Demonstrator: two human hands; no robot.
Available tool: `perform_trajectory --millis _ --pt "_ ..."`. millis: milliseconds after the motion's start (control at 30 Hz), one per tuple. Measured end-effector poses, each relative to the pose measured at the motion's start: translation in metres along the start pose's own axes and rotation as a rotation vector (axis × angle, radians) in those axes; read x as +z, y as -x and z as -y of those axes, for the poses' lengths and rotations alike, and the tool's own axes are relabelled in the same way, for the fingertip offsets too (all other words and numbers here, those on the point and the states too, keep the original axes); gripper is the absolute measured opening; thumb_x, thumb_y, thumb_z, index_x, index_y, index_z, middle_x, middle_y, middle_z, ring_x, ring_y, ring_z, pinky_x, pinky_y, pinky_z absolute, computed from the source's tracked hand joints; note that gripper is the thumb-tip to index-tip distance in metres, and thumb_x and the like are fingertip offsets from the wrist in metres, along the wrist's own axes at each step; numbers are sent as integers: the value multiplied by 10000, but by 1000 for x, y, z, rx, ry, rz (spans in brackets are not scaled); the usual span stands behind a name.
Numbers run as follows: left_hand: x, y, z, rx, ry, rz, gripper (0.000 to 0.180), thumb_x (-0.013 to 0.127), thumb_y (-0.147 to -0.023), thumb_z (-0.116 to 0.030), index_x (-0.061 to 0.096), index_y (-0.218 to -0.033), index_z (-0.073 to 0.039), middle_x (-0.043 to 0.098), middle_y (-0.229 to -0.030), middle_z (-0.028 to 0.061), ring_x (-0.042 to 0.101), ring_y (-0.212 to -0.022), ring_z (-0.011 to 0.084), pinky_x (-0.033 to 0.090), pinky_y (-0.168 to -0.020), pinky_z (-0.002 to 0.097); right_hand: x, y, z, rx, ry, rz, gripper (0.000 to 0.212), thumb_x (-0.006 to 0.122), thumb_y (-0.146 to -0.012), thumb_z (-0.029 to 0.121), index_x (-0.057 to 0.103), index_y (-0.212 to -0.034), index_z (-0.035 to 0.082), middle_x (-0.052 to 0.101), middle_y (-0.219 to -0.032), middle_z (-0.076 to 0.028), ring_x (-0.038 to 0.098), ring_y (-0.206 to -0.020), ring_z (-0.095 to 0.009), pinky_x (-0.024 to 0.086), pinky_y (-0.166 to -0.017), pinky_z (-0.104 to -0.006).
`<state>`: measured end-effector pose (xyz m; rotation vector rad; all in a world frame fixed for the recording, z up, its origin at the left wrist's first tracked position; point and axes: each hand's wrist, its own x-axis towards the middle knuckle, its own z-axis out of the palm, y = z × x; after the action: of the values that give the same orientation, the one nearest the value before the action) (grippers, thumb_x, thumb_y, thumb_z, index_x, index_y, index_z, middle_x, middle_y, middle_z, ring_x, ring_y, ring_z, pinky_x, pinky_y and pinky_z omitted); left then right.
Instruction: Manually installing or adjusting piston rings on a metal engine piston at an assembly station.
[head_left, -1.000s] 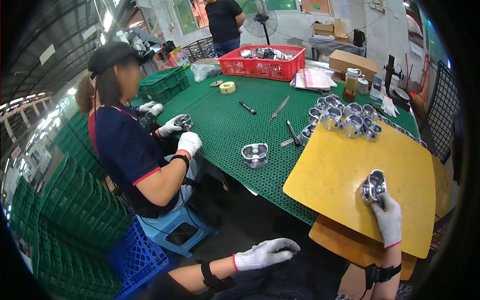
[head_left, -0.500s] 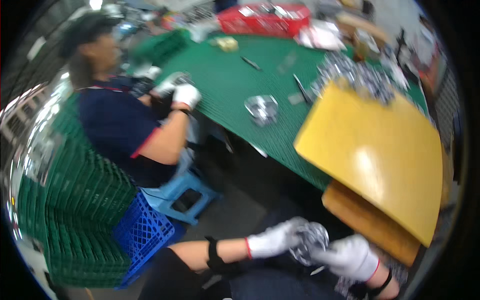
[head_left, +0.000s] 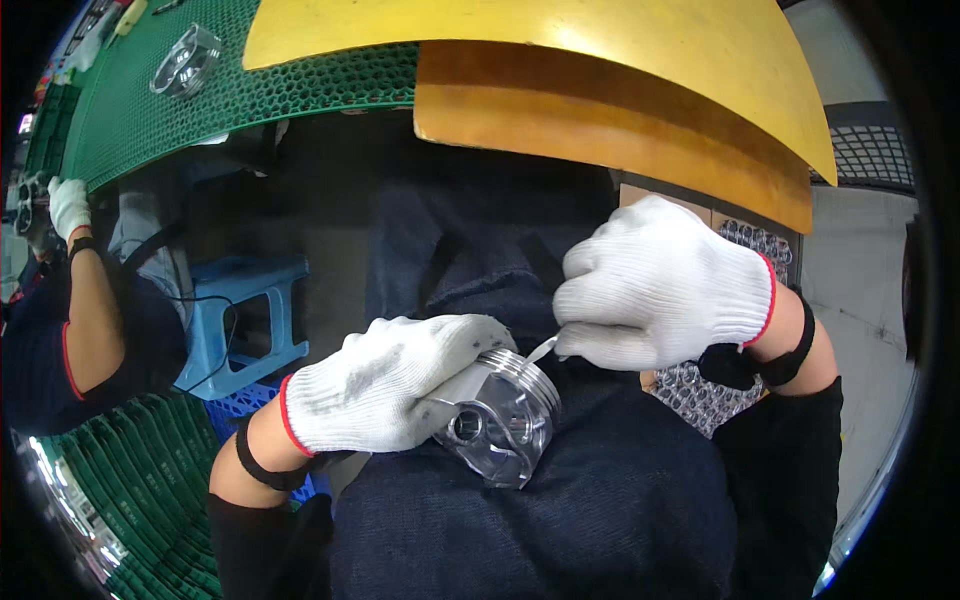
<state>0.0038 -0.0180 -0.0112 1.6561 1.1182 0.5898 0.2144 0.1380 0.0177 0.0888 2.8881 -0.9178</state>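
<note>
A shiny metal piston (head_left: pixel 507 432) with ring grooves rests tilted over my dark-clothed lap. My left hand (head_left: pixel 395 385), in a white knit glove, is closed around its far left side, so part of it is hidden. In my right hand (head_left: pixel 660 290), also gloved, the fingers are curled shut on a thin, pale blade-like tool (head_left: pixel 542 349). Only its narrow tip shows, pointing at the grooved edge and seeming to touch it. The rest of that tool is hidden inside the fist.
Ahead is a yellow board (head_left: pixel 560 22) above a brown wooden one (head_left: pixel 600 115). Another piston (head_left: pixel 187 62) lies on the green mat (head_left: pixel 325 85). At left are a co-worker (head_left: pixel 90 340), a blue stool (head_left: pixel 240 315) and stacked green crates (head_left: pixel 140 480). Metal parts (head_left: pixel 708 395) sit beside my right arm.
My view has swung down and to the right, bringing the lap and both hands to the middle. The piston stays in my left hand; the blade-like tool's tip now shows at its grooves.
</note>
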Motion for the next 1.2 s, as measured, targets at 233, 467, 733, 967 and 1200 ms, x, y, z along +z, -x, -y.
perform_trajectory --millis 233,467,733,967,1200 --pt "-6 -7 -7 -29 -31 75 350 640 -784 -9 550 -1116 49 673 -980 200 691 -841 369 562 -720 384 9 -10 0 -32 -54 41 304 627 -845 337 621 -659 96 596 -607 -71 627 -568 -276 507 -530 -376" --pt "8 17 2 -170 56 -67 448 631 -694 3 549 -1133 43 677 -1009 193 699 -871 341 562 -768 379 26 12 7 -70 -69 -12 316 644 -843 380 589 -658 130 552 -587 -50 624 -534 -242 487 -456 -355" --pt "16 29 9 -200 101 -130 459 579 -714 1 539 -1169 54 679 -1022 181 697 -920 306 553 -816 369 58 21 6 -66 -319 -18 265 687 -814 336 595 -671 133 538 -610 -41 595 -548 -242 452 -467 -351" --pt "14 27 16 -140 192 -241 623 499 -726 104 424 -1344 71 551 -1257 207 589 -1167 291 489 -969 354 59 18 -3 40 -630 -70 267 704 -848 312 686 -987 83 685 -846 -106 686 -771 -271 551 -680 -351" --pt "-15 -11 -19 -157 -265 -271 592 745 -742 -164 481 -1238 20 628 -1046 216 666 -951 344 535 -833 369 10 -25 16 177 -237 -153 893 855 -621 231 449 -1394 46 691 -1010 -178 706 -896 -282 563 -760 -345"
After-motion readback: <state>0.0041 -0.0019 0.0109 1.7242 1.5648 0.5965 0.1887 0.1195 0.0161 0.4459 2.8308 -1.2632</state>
